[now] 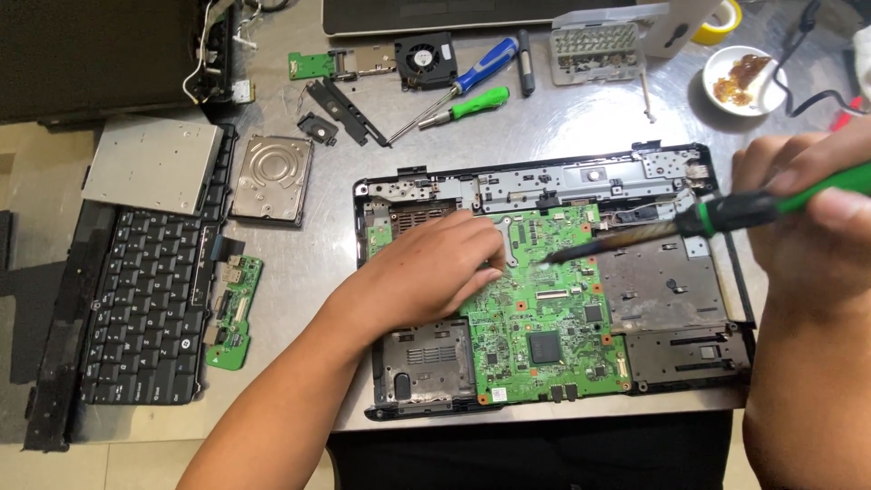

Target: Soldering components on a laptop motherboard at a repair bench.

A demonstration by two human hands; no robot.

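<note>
Both arms were bare, and no sleeve showed anywhere in the view. The left hand [434, 265] wore no glove, no ring and no watch, and its forearm was uncovered from the wrist down to the lower edge of the picture. The right hand [807, 218] was also without a glove, and its forearm was bare too. The nails of the fingers [839, 207] were short and had no paint on them. No bracelet or band was on either wrist.
</note>
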